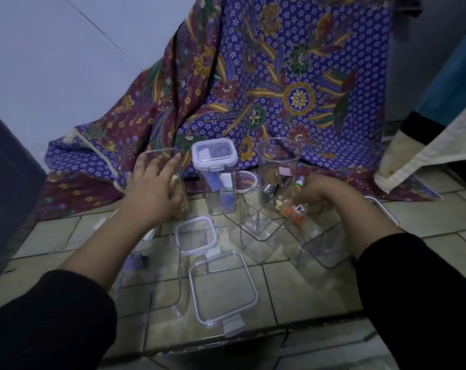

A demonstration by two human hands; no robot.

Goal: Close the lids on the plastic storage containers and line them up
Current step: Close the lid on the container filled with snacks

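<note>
My left hand grips a tall clear container with no lid at the back left; colourful bits show inside it. My right hand is curled around small orange and white items, just above an open clear container. A tall container with its white-rimmed lid shut stands between my hands. Behind my right hand is another tall open container, and an open square one stands in front of that. Two loose lids lie on the floor, a small lid and a larger lid.
Everything stands on a tiled floor in front of a draped purple patterned cloth. A small round tub sits at the back. A further lid edge lies at the right, and another clear container stands by my left forearm.
</note>
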